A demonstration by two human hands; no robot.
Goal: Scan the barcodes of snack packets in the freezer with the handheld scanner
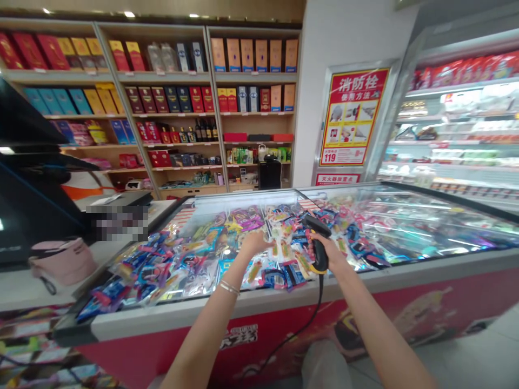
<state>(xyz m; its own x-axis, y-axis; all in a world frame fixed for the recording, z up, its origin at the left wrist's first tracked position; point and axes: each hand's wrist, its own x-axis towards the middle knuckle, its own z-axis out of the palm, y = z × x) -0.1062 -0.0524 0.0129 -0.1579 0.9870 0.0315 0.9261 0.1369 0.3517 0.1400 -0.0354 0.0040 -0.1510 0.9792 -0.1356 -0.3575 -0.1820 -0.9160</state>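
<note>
My right hand (324,249) is wrapped round the grip of a black handheld barcode scanner (318,226) with yellow trim, and its dark cable (314,313) hangs down over the freezer's front. My left hand (254,243) hovers just above the small bagged snacks, its thumb apart from the fingers and nothing visible in it. Whether its fingertips touch a package cannot be made out. Below both hands, blue packets (290,275) and clear packets (254,270) lie heaped on the glass top of a chest freezer (170,319). A bracelet circles my left wrist.
At left stand a counter with a pink bag (62,262) and a dark monitor (36,178). Shelves of boxed bottles (190,100) line the back wall. A red fire-hydrant sign (352,116) hangs beside a lit refrigerated display (458,129). The freezer extends to the right.
</note>
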